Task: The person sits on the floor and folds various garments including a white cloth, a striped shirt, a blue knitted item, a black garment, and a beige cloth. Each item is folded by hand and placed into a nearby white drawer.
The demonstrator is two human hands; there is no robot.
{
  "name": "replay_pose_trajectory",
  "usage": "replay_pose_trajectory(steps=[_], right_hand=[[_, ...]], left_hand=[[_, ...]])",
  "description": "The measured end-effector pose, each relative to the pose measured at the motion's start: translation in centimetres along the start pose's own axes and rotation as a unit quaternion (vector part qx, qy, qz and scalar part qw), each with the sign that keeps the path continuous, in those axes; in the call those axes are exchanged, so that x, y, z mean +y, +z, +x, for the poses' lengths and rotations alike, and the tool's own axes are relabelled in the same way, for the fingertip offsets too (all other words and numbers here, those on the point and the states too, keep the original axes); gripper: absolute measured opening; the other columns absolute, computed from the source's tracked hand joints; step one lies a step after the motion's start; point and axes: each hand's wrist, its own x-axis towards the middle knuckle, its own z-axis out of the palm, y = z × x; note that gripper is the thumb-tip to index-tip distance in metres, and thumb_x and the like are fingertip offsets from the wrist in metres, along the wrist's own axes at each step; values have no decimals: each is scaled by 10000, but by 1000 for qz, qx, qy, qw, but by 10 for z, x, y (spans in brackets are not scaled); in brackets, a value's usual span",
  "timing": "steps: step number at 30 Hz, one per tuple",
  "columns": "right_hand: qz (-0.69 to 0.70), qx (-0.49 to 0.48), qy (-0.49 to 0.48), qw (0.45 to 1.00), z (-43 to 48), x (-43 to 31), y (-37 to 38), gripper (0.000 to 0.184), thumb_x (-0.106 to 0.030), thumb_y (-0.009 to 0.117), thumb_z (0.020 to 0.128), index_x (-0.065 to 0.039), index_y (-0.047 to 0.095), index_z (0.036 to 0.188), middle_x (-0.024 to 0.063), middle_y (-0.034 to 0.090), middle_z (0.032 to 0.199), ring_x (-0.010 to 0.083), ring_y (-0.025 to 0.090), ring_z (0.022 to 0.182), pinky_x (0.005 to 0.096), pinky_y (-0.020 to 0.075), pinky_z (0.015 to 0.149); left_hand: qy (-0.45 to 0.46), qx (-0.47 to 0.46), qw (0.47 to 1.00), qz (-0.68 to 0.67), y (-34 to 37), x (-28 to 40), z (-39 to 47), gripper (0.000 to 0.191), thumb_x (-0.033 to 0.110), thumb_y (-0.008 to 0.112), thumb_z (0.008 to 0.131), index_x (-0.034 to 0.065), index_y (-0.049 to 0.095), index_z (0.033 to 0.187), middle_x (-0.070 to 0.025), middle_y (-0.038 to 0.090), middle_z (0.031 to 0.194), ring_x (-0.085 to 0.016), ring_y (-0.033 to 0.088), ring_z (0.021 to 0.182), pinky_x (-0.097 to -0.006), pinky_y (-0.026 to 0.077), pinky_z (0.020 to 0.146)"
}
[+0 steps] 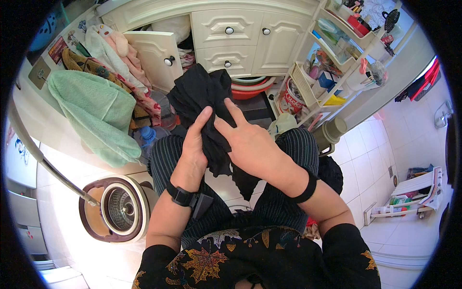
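Note:
A bunched black cloth (200, 85), perhaps a garment, hangs between both hands above my knees. My left hand (195, 144) grips its left side with the thumb on top; the other fingers are hidden beneath the fabric. My right hand (249, 142) holds the cloth from the right, with two fingers spread over its surface and the rest out of sight. Loose ends of black fabric (245, 182) dangle below my hands, between my striped trouser legs (297, 146).
Ahead stands a cream cabinet (225, 45), its left door (157, 57) ajar. Red basins (251, 94) are stacked under it. Left are a green towel (92, 112), a blue-capped bottle (148, 135) and a mop-like bucket with spinner (115, 209). A loaded shelf rack (326, 97) stands right.

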Motion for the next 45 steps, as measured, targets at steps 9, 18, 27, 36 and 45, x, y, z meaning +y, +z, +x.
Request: replay_pose_trajectory(steps=[9,18,27,36,45], right_hand=[[329,245,-82,908,0,26,81,968,-231,892,640,24,350,1402,241,385,1409,390,418,1323,428,376,1100],[528,-80,-48,844,7,40,156,752,-209,898,656,2,546,1286,175,641,1248,303,616,1159,381,473,1020],[125,-215,-74,966,9,69,144,535,-243,774,685,-11,675,1156,241,685,1120,400,659,1035,447,512,954],[-91,269,-151,947,41,178,2,262,-61,729,656,-86,660,907,109,661,842,341,636,904,445,477,821],[-261,405,-125,867,-6,145,-97,212,-67,686,726,-97,625,928,73,626,964,302,608,963,427,384,957]], left_hand=[[181,23,983,24,38,50,-18,386,279,715,877,18,657,1156,-112,705,1115,-260,674,980,-365,539,907],[345,1,663,664,-7,40,-52,623,460,626,914,25,543,1352,-93,605,1318,-292,571,1199,-397,429,1063],[267,51,849,452,-38,50,-80,560,411,552,948,11,525,1340,-140,605,1292,-286,597,1154,-398,479,1013],[380,88,897,207,-30,99,-65,503,362,478,982,-2,507,1327,-186,604,1265,-280,623,1109,-399,529,963],[187,20,973,131,4,98,-62,459,233,613,904,-29,566,1278,-162,667,1168,-299,668,1017,-403,558,912]])
